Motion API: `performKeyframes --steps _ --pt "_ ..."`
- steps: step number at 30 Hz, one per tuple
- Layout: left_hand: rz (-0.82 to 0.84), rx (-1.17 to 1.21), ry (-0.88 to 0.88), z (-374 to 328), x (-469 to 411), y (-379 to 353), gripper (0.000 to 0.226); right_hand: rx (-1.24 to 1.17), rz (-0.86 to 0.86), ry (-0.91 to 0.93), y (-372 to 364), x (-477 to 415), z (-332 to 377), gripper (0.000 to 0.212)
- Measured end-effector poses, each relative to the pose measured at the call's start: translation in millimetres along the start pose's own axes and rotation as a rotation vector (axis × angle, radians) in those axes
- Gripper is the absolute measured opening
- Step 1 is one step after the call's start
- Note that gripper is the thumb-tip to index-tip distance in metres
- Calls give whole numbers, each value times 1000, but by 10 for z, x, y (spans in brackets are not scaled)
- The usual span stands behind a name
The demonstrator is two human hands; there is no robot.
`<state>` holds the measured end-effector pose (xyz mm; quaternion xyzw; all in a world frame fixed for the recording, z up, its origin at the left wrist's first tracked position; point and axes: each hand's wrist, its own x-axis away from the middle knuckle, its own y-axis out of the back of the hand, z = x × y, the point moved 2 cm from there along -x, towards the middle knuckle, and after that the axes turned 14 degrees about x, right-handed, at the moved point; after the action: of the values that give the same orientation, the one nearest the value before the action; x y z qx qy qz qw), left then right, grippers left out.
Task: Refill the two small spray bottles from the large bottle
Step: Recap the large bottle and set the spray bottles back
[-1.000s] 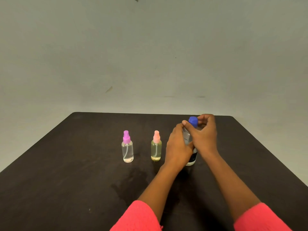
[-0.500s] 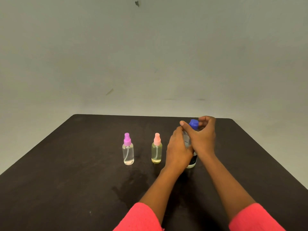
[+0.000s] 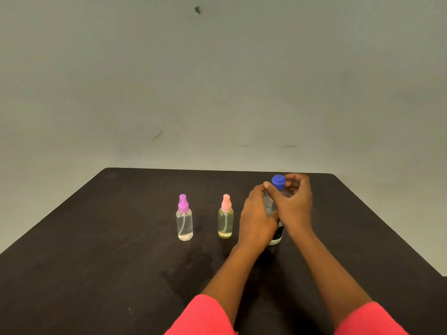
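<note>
The large clear bottle point(image 3: 276, 234) stands upright on the dark table point(image 3: 96, 262), right of centre. My left hand point(image 3: 256, 218) wraps round its body from the left. My right hand point(image 3: 296, 204) pinches its blue cap point(image 3: 277, 182) between thumb and fingers. To the left stand two small spray bottles: one with a pink sprayer point(image 3: 225, 217) holding a little yellowish liquid, and one with a purple sprayer point(image 3: 184, 218) that looks nearly empty. Both have their sprayers on.
A dull wet-looking patch point(image 3: 193, 269) marks the table in front of the small bottles. A plain grey wall rises behind the table's far edge point(image 3: 217, 169). My pink sleeves fill the bottom of the view.
My right hand's fingers have shifted slightly round the blue cap. The left hand keeps its hold on the bottle's body. The small bottles have not moved.
</note>
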<state>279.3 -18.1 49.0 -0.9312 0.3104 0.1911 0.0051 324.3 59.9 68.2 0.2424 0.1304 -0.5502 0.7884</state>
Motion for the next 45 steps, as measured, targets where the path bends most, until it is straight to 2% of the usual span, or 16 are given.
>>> performKeyframes --steps 3,6,8,12,18,22,23,25,26,28,31,33,35,38,42,45 --pt "-9 20 -1 6 11 -1 45 -65 77 34 -3 13 -31 51" --pt "-14 29 -5 17 11 0 55 -46 128 79 27 30 -61 38" --pt "-14 18 -8 2 10 2 56 5 112 101 50 38 -63 30" --pt "-28 12 -18 -13 29 -24 47 26 27 93 72 28 -39 28" --pt "-61 -22 2 -55 61 -97 36 87 -57 27 77 20 -15 37" --pt "-52 4 -4 -113 119 -82 21 38 -39 9 81 71 -2 58" --pt "-15 -7 -3 -119 132 -69 29 39 -79 36 88 118 8 61" --pt "77 -72 -17 -116 142 -23 62 63 -215 159 126 236 38 58" --pt "99 -118 -53 -135 152 27 71 71 -281 232 147 300 60 55" --pt "86 -185 -197 -205 194 169 70 70 -370 373 175 411 109 49" --pt "-142 -206 -551 -301 308 491 57 14 -378 568 130 579 260 47" --pt "-328 -242 -679 -261 363 761 50 -6 -292 644 11 672 333 46" --pt "-471 -290 -620 -161 387 1043 52 30 -135 614 -162 745 329 45" --pt "-590 -303 -409 43 450 1405 66 144 41 434 -408 829 187 53" --pt "-487 -340 -167 265 520 1600 79 340 257 182 -592 881 34 72" --pt "-389 -306 50 409 511 1583 90 397 450 -6 -675 895 -8 80"
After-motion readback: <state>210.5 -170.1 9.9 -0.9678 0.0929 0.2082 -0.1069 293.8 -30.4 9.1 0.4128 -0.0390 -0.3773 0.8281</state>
